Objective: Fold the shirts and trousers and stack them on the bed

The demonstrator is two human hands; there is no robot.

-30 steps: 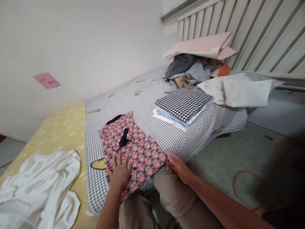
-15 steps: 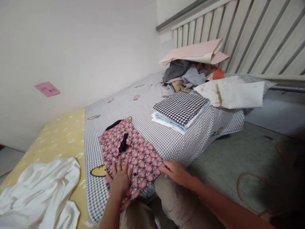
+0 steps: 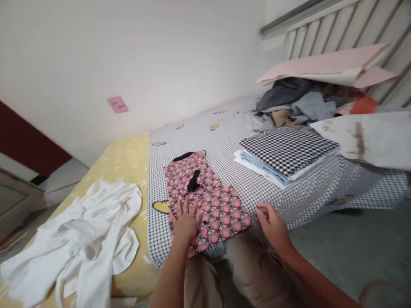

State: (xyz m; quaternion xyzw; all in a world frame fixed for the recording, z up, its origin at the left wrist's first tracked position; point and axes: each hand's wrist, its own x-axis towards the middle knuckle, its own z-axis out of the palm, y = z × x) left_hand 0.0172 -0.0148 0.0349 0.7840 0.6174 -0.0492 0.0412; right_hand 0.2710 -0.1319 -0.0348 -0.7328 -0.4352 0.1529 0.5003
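A pink floral garment (image 3: 221,205) with a black collar and a black strip of cloth on it lies flat and folded on the checked bedsheet (image 3: 189,139). My left hand (image 3: 186,220) rests on its lower left part, fingers spread, holding nothing. Just off the garment's right corner is my right hand (image 3: 272,224), above the bed's edge, its fingers loosely curled and slightly apart with nothing between them. Further right sits a folded stack with a black-and-white checked cloth (image 3: 289,147) on top, light blue and white layers beneath.
A crumpled white cloth (image 3: 93,235) lies on the yellow sheet (image 3: 125,158) at left. At the back right are piled clothes (image 3: 289,96), a pink sheet (image 3: 327,64) and a stained white piece (image 3: 382,137). My knees touch the bed's front edge.
My right hand has let go of the garment's right corner and moved off to the right. My left hand stays on the garment. The view has turned left, showing more of the white cloth.
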